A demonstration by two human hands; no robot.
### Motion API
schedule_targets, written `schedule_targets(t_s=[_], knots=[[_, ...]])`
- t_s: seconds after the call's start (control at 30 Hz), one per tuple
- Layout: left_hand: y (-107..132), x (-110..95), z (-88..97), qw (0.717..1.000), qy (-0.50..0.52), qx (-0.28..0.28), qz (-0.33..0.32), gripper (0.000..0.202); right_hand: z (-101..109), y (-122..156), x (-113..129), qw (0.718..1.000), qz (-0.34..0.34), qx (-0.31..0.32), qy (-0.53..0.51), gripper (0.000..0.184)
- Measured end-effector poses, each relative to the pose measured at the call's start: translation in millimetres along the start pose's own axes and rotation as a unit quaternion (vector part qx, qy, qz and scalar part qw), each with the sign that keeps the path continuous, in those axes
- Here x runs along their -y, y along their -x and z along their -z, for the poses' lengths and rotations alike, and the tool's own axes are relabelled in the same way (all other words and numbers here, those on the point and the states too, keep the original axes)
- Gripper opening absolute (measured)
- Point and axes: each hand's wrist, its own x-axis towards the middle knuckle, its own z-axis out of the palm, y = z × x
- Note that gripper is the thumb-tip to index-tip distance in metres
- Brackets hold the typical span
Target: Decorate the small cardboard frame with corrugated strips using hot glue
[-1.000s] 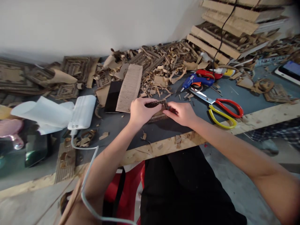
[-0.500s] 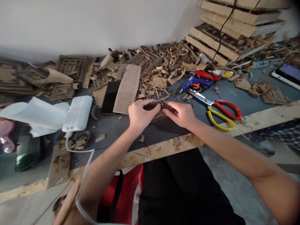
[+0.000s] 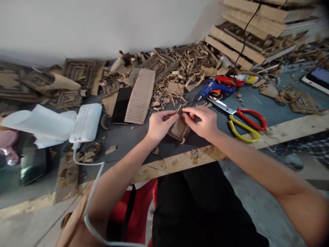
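Observation:
A small corrugated cardboard frame (image 3: 177,134), with ridged strips around a flat middle, rests near the front of the grey tabletop. My left hand (image 3: 161,124) pinches its upper left edge between thumb and fingers. At the top corner, my right hand (image 3: 203,119) has thumb and forefinger closed on the cardboard strip, close to the left fingertips. Parts of the frame are hidden behind both hands. Behind my left hand lies a ribbed cardboard sheet (image 3: 141,97), partly over a black flat device (image 3: 119,108).
Scissors (image 3: 228,111) with red and yellow handles lie to the right, beside a blue glue gun (image 3: 216,88). Cardboard scraps (image 3: 174,87) heap up behind. A white power bank (image 3: 86,123) with a cable sits left. Stacked cardboard pieces (image 3: 239,48) rise at the back right.
The cardboard frame has turned so that its flat middle and lower corner now show. My left hand has shifted slightly right, and both hands meet at its top corner.

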Motion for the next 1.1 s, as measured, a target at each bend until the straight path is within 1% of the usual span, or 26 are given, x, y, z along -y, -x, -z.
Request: schedule_targets(t_s=[0.07, 0.17, 0.23, 0.27, 0.3, 0.33, 0.37, 0.4, 0.43, 0.47, 0.5, 0.53, 0.57, 0.6, 0.63, 0.67, 0.73, 0.77, 0.8, 0.83, 0.9, 0.93, 0.97, 1.0, 1.03, 1.1], knots=[[-2, 4, -0.3, 1.000, 0.009, 0.001, -0.002, 0.044, 0, 1, 1, 1.000, 0.009, 0.012, -0.003, 0.025], [-4, 8, -0.7, 1.000, 0.019, -0.006, -0.011, 0.046, 8, -5, 2, 1.000, 0.007, -0.014, -0.011, 0.029], [-6, 10, -0.9, 0.999, 0.024, -0.023, -0.018, 0.045, 24, -13, 0, 0.999, -0.027, -0.046, -0.007, 0.029], [-6, 10, -1.0, 0.999, 0.027, -0.034, -0.024, 0.044, 35, -17, -2, 0.997, -0.057, -0.055, 0.005, 0.028], [-7, 11, -1.2, 0.998, 0.029, -0.042, -0.029, 0.044, 49, -20, -5, 0.994, -0.087, -0.055, 0.027, 0.026], [-8, 12, -1.5, 0.998, 0.032, -0.049, -0.034, 0.045, 64, -22, -10, 0.990, -0.120, -0.040, 0.060, 0.023], [-8, 12, -1.9, 0.997, 0.036, -0.053, -0.039, 0.046, 81, -22, -16, 0.982, -0.160, -0.008, 0.099, 0.021], [-8, 12, -2.2, 0.997, 0.041, -0.055, -0.044, 0.048, 98, -20, -22, 0.967, -0.204, 0.032, 0.151, 0.020], [-9, 12, -2.6, 0.996, 0.046, -0.058, -0.049, 0.049, 114, -16, -29, 0.942, -0.250, 0.085, 0.206, 0.026], [-9, 12, -3.0, 0.996, 0.050, -0.060, -0.053, 0.051, 129, -9, -37, 0.913, -0.284, 0.128, 0.264, 0.041], [-10, 13, -3.2, 0.995, 0.052, -0.063, -0.058, 0.051, 141, -1, -44, 0.883, -0.298, 0.176, 0.318, 0.052], [-10, 13, -3.3, 0.994, 0.052, -0.067, -0.064, 0.052, 152, 8, -51, 0.857, -0.297, 0.218, 0.361, 0.055], [-11, 14, -3.3, 0.994, 0.049, -0.072, -0.069, 0.052, 159, 17, -56, 0.837, -0.295, 0.267, 0.377, 0.049], [-12, 14, -3.0, 0.993, 0.046, -0.076, -0.072, 0.052, 165, 25, -61, 0.830, -0.286, 0.298, 0.375, 0.039], [-13, 15, -2.5, 0.993, 0.044, -0.080, -0.074, 0.052, 168, 32, -64, 0.833, -0.276, 0.312, 0.363, 0.032], [-14, 16, -1.9, 0.993, 0.045, -0.083, -0.075, 0.052, 170, 38, -66, 0.844, -0.266, 0.316, 0.343, 0.029], [-16, 17, -0.7, 0.992, 0.059, -0.084, -0.068, 0.051, 170, 43, -66, 0.869, -0.251, 0.298, 0.305, 0.031], [-17, 18, -0.2, 0.992, 0.069, -0.082, -0.062, 0.050, 169, 44, -65, 0.872, -0.261, 0.288, 0.297, 0.034], [-17, 18, 0.2, 0.992, 0.081, -0.079, -0.054, 0.050, 167, 42, -64, 0.866, -0.282, 0.285, 0.299, 0.038], [-18, 18, 0.3, 0.991, 0.093, -0.079, -0.047, 0.050, 165, 40, -62, 0.849, -0.312, 0.294, 0.309, 0.042], [-18, 18, 0.1, 0.989, 0.114, -0.082, -0.036, 0.051, 161, 32, -57, 0.795, -0.357, 0.349, 0.346, 0.044], [-18, 18, -0.1, 0.988, 0.123, -0.086, -0.032, 0.052, 159, 28, -55, 0.767, -0.361, 0.384, 0.366, 0.043], [-17, 17, -0.3, 0.987, 0.133, -0.090, -0.030, 0.053, 158, 25, -53, 0.747, -0.355, 0.415, 0.380, 0.040], [-17, 16, -0.5, 0.985, 0.143, -0.093, -0.027, 0.053, 157, 21, -52, 0.736, -0.347, 0.435, 0.386, 0.038], [-17, 16, -0.5, 0.983, 0.154, -0.093, -0.023, 0.053, 157, 19, -51, 0.732, -0.344, 0.445, 0.385, 0.039], [-17, 14, -0.4, 0.981, 0.175, -0.088, -0.014, 0.052, 162, 17, -52, 0.735, -0.355, 0.451, 0.361, 0.047]])
